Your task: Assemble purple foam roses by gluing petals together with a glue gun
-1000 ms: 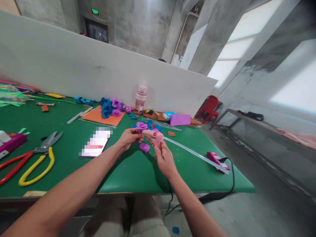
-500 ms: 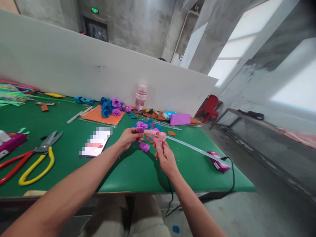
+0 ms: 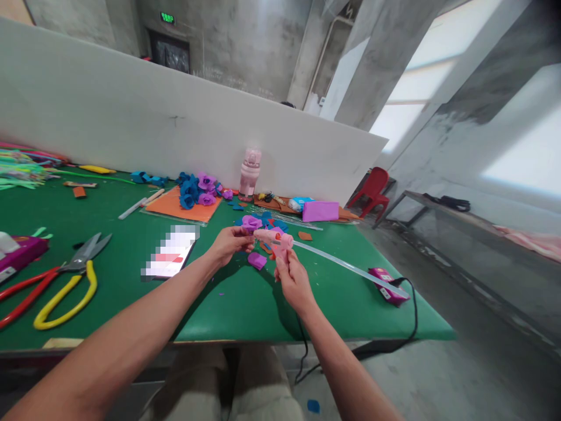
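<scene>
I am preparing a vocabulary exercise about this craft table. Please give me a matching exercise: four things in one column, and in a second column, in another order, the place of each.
Things:
1. pink glue gun
2. purple foam flower
3. yellow-handled scissors
4. pink bottle

Places:
A. standing at the far side of the green table, near the white partition
B. held in the right hand
C. lying flat on the table's left part
D. at the fingers of the left hand

Right pairs: 1-B, 2-D, 3-C, 4-A
</scene>
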A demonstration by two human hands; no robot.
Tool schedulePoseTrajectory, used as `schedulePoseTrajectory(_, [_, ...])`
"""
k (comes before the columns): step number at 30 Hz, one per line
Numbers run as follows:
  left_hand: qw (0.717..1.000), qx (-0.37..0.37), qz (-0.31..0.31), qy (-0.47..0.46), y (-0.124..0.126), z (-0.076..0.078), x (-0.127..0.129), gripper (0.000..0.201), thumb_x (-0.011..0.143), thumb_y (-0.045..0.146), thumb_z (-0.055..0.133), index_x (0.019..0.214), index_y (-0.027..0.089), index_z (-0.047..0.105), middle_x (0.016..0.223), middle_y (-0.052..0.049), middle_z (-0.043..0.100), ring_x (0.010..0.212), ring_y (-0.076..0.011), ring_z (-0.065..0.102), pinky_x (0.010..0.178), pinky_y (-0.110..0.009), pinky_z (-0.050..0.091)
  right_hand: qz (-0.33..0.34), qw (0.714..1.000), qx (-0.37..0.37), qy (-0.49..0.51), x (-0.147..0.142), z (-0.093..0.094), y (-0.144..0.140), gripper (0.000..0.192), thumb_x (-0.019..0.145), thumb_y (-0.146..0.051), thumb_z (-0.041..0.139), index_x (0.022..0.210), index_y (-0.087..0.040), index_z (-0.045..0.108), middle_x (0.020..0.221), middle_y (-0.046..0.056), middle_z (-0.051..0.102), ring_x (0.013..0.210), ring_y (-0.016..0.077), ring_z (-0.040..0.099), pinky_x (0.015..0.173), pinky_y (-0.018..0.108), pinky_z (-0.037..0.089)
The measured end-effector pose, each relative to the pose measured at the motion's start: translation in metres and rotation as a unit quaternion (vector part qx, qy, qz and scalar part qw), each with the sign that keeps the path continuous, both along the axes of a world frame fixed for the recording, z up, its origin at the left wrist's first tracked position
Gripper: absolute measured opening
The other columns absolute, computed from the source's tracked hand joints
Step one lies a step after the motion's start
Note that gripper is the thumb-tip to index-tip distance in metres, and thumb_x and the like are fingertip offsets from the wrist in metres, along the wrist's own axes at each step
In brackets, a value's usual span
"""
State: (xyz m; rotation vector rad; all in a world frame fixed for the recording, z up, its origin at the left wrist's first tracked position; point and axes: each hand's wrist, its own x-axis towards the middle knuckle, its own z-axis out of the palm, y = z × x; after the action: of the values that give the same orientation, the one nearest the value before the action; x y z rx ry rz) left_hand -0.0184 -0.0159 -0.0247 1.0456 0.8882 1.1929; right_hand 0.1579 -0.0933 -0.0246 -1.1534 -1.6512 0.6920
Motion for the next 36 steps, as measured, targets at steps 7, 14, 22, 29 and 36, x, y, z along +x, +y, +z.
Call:
schedulePoseTrajectory(7, [0.999,-0.037,-0.004,-0.023,0.0,0.001,0.0,0.028,0.054,0.02,0.08,0.07,0.009,0.06,0.062,-0.003,0.062,0.051,-0.0099,0.058,0.051,-0.023,0.046,0.047,0.953,-0.175,0.242,0.009,0.01,-0.005,0.028,0.081,-0.043,0.051,0.091,-0.017,0.055,0.062,-0.002,0.056,0.049,0.0081,0.046,0.046,0.019,0.04])
schedulePoseTrajectory(14, [0.994,-0.058,-0.062,-0.068,0.001,0.0,-0.002,0.022,0.061,0.015,0.076,0.072,0.01,0.058,0.066,-0.004,0.063,0.052,-0.0087,0.058,0.052,-0.021,0.047,0.091,0.899,-0.235,0.359,0.034,0.006,0.003,0.025,0.069,-0.032,0.065,0.089,-0.017,0.06,0.067,0.0,0.061,0.048,0.0068,0.046,0.046,0.02,0.04])
schedulePoseTrajectory(22, [0.995,-0.066,-0.061,-0.051,0.001,0.0,-0.002,0.019,0.063,0.014,0.075,0.074,0.01,0.06,0.067,-0.005,0.063,0.053,-0.0089,0.058,0.051,-0.021,0.047,-0.064,0.953,-0.27,0.125,0.084,-0.01,0.036,0.015,0.059,-0.023,0.059,0.069,-0.012,0.059,0.051,-0.002,0.054,0.046,0.009,0.047,0.044,0.02,0.033])
schedulePoseTrajectory(29, [0.996,-0.067,-0.057,-0.031,0.002,0.001,-0.002,0.019,0.062,0.014,0.075,0.073,0.011,0.06,0.067,-0.005,0.064,0.052,-0.0086,0.058,0.05,-0.02,0.047,-0.142,0.945,-0.239,-0.174,0.108,-0.007,0.057,0.026,0.075,-0.038,0.051,0.061,-0.017,0.056,0.042,-0.003,0.049,0.042,0.011,0.044,0.045,0.023,0.028])
schedulePoseTrajectory(36, [0.996,-0.062,-0.058,-0.019,0.0,0.002,-0.001,0.022,0.06,0.014,0.077,0.072,0.01,0.059,0.067,-0.005,0.065,0.052,-0.0087,0.058,0.05,-0.02,0.047,-0.15,0.919,-0.161,-0.328,0.117,-0.01,0.056,0.044,0.086,-0.048,0.037,0.067,-0.016,0.059,0.051,0.004,0.058,0.052,0.0153,0.054,0.052,0.024,0.031])
